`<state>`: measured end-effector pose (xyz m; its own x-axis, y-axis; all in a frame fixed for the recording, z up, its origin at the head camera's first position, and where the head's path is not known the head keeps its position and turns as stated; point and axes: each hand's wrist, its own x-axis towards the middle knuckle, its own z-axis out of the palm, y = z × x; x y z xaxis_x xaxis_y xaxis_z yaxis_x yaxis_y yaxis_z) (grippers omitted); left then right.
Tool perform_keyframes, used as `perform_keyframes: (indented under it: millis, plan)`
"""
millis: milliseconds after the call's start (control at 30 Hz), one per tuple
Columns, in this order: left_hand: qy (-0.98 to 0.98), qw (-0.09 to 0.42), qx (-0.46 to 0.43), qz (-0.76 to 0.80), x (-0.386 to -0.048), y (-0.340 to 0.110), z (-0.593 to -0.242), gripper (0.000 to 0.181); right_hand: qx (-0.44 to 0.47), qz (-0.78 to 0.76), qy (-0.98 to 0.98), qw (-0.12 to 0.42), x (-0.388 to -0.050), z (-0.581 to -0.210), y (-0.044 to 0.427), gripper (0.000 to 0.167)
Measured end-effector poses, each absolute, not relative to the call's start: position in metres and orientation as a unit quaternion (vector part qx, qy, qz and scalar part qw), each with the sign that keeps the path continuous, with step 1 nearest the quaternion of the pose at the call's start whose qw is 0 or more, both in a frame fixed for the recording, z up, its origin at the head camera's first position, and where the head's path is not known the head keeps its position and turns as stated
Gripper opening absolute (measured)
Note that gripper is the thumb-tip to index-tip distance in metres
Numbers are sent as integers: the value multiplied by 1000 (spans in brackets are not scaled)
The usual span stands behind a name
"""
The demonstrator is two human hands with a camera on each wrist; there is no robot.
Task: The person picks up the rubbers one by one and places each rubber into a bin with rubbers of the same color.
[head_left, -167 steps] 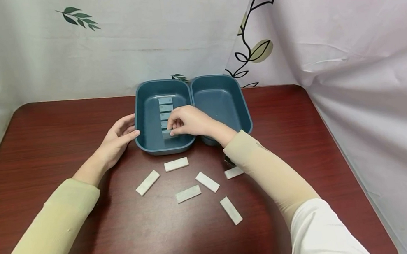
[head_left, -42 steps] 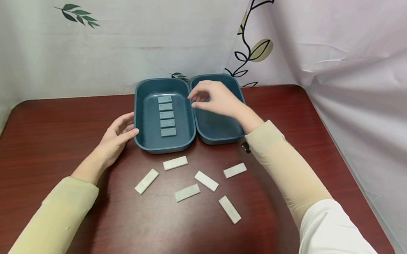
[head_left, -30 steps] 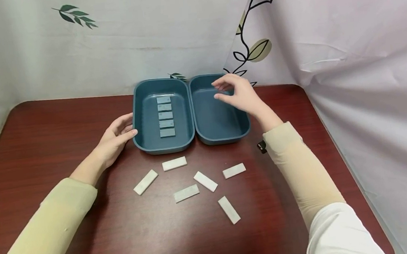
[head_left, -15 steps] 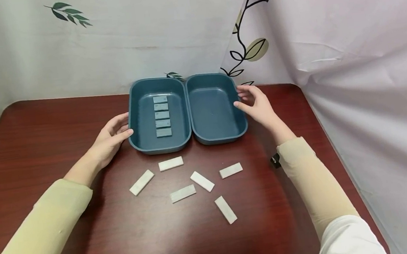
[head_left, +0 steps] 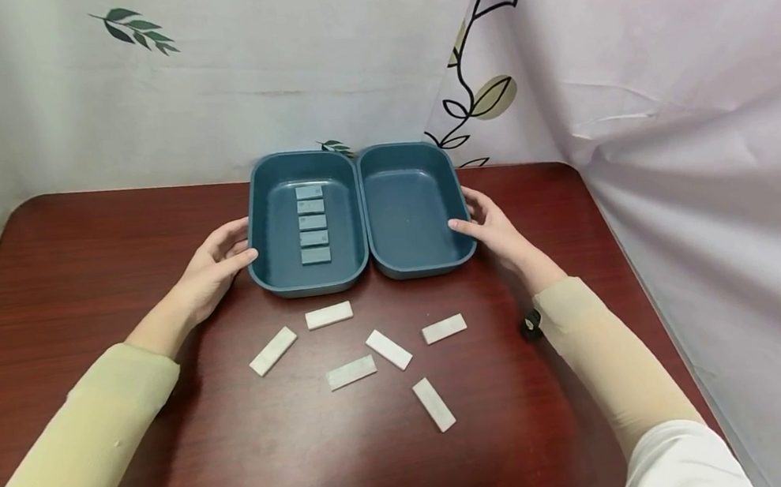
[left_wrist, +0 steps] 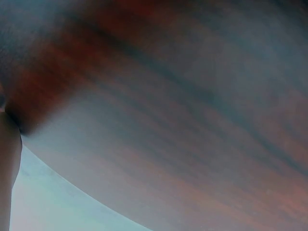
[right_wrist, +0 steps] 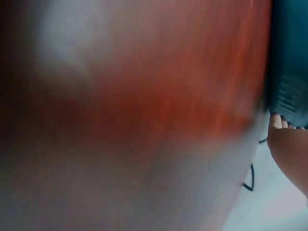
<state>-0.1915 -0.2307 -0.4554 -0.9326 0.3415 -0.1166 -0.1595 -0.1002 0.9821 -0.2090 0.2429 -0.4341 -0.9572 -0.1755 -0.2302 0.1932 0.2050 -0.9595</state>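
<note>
Two deep blue trays stand side by side at the back of the table, touching along their inner rims. My left hand (head_left: 210,266) rests at the outer side of the left tray (head_left: 279,275), thumb on the rim and fingers along the outside wall. At the right tray (head_left: 408,210), my right hand (head_left: 499,228) holds the outer wall, its thumb over the rim and its fingers outside. Several small blue-grey blocks (head_left: 313,222) lie in a column inside the left tray. In the right wrist view, fingertips (right_wrist: 277,121) meet the blue wall.
In front of the trays, several flat white blocks lie scattered on the dark red table, among them a tilted white block (head_left: 273,351) and a nearer white block (head_left: 434,404). A white curtain (head_left: 203,96) hangs close behind the trays. The left wrist view is mostly blurred tabletop.
My right hand has left the column of blocks, passed over the right tray and come down to its outer wall. The left hand stays at the left tray.
</note>
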Motion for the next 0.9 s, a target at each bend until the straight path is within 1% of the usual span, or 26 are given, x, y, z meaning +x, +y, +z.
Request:
perform_keyframes:
  millis: [200, 367, 567, 900]
  plan:
    - [650, 168, 70, 738, -191, -230, -456, 53, 18, -667, 723, 181, -202, -439, 240, 74]
    - [653, 167, 71, 735, -191, -230, -455, 54, 20, -693, 696, 185, -197, -442, 241, 74]
    - [652, 171, 71, 735, -191, -229, -455, 55, 14, -731, 659, 176, -190, -447, 241, 74]
    - [661, 182, 69, 725, -192, -233, -455, 62, -4, -780, 605, 159, -185, -453, 243, 73]
